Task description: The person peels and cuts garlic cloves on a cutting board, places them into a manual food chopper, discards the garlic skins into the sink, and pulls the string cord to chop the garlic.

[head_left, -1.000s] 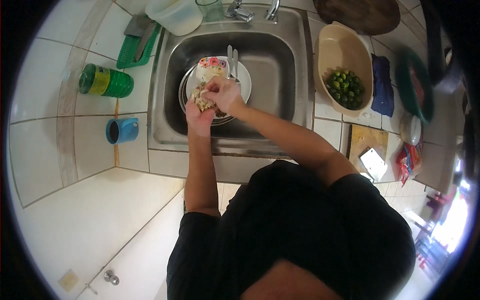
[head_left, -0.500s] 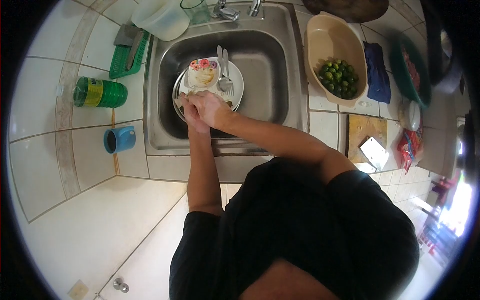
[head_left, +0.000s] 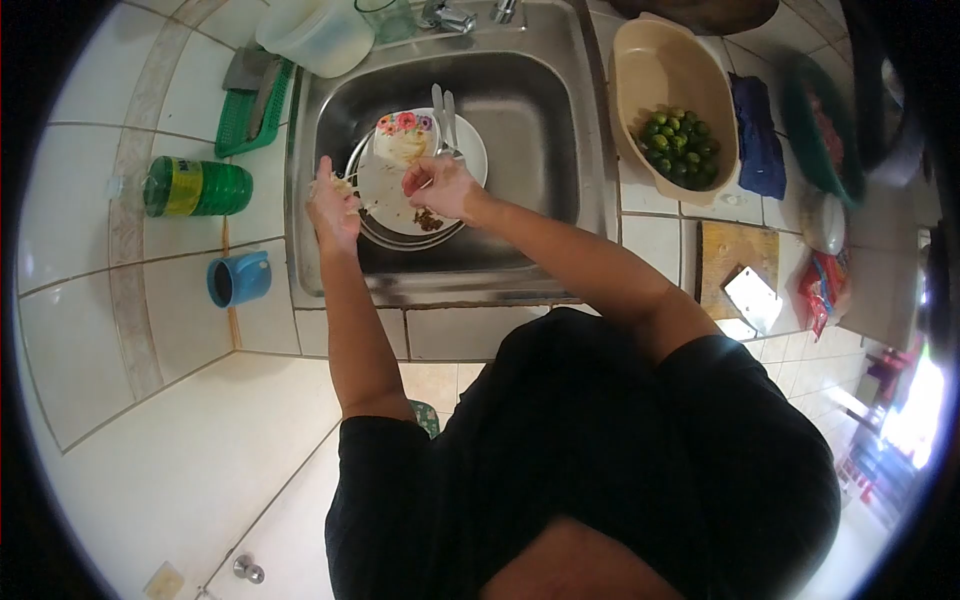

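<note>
In the sink point(head_left: 545, 190), a white plate point(head_left: 383, 192) lies on top of other round dishes. A small white dish with red flowers point(head_left: 404, 142) rests on it, beside a spoon and a fork point(head_left: 449, 115) whose lower parts my right hand partly hides. Brown food scraps point(head_left: 428, 220) lie near the plate's front edge. My left hand point(head_left: 335, 212) is at the plate's left side, its fingers curled around pale scraps point(head_left: 346, 188). Over the plate, my right hand point(head_left: 446, 189) has its fingers pinched together; whatever is between them is too small to make out.
Right of the sink stands a beige dish point(head_left: 625, 110) with small green fruits point(head_left: 680, 145). A cutting board point(head_left: 722, 250) carries a cleaver point(head_left: 754, 298). To the left are a green bottle point(head_left: 205, 187), a blue mug point(head_left: 238, 278) and a green basket point(head_left: 243, 128). Faucets point(head_left: 450, 18) line the back.
My hands were together over the plate's front left and have separated. The left moved left with the pale scraps, the right moved right, and the brown scraps now show.
</note>
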Demonstrator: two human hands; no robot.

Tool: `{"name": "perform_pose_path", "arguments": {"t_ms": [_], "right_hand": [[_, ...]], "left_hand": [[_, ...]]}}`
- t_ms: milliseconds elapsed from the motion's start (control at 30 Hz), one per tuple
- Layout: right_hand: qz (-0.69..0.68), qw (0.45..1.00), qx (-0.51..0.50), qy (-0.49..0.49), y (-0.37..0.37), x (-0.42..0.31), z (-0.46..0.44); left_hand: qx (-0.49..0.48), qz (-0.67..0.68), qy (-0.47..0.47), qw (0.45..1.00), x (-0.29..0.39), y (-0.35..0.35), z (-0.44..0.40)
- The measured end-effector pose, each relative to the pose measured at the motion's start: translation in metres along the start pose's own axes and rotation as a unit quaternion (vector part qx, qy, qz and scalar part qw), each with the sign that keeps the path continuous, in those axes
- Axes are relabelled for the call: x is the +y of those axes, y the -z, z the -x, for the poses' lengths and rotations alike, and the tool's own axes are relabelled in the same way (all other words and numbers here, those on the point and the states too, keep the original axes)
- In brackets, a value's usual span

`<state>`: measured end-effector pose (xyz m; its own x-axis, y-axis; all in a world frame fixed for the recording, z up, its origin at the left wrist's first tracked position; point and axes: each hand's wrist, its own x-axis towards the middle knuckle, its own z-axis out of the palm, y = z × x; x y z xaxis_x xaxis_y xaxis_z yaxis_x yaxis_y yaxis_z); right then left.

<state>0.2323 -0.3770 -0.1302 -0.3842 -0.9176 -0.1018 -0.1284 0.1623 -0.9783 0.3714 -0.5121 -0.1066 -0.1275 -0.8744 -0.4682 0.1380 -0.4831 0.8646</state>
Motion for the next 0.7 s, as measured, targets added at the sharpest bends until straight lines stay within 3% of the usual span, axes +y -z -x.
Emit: {"name": "perform_pose_path", "arguments": {"t_ms": [100,167,200,267,400,467,500,567,600,667,700], "right_hand": [[-0.078,0.994,-0.074,0.014,-0.009,0.015,-0.004],[0.083,0.990,-0.103,0.041,-0.009,0.013,-0.003],[0.083,0.990,-0.104,0.041,-0.008,0.013,-0.003],[0.074,0.996,-0.039,0.041,-0.005,0.013,-0.002],[0.143,0.985,-0.096,-0.004,0.029,0.022,-0.012],[0.250,0.962,0.101,-0.039,0.040,0.040,-0.019],[0.250,0.962,0.099,-0.041,0.046,0.058,-0.025],[0.402,0.896,0.169,-0.084,0.056,0.093,-0.034],[0.402,0.896,0.169,-0.085,0.062,0.091,-0.032],[0.310,0.933,0.013,-0.180,0.073,0.080,-0.030],[0.309,0.934,0.011,-0.179,0.075,0.083,-0.033]], "left_hand": [[0.042,-0.102,-0.032,0.993,0.003,0.008,-0.005],[0.026,-0.357,-0.102,0.928,-0.001,0.017,-0.010],[0.027,-0.357,-0.101,0.928,-0.003,0.018,-0.008],[0.081,-0.517,-0.237,0.819,-0.008,0.019,-0.005],[0.073,-0.613,-0.189,0.763,-0.025,0.042,-0.033],[0.084,-0.676,-0.276,0.678,-0.035,0.053,-0.047],[0.083,-0.677,-0.274,0.678,-0.032,0.051,-0.043],[0.027,-0.696,-0.149,0.702,-0.014,0.041,-0.030],[0.027,-0.697,-0.149,0.701,-0.012,0.039,-0.028],[0.008,-0.695,-0.105,0.712,-0.009,0.037,-0.028],[0.010,-0.696,-0.105,0.711,-0.009,0.037,-0.030]]}}
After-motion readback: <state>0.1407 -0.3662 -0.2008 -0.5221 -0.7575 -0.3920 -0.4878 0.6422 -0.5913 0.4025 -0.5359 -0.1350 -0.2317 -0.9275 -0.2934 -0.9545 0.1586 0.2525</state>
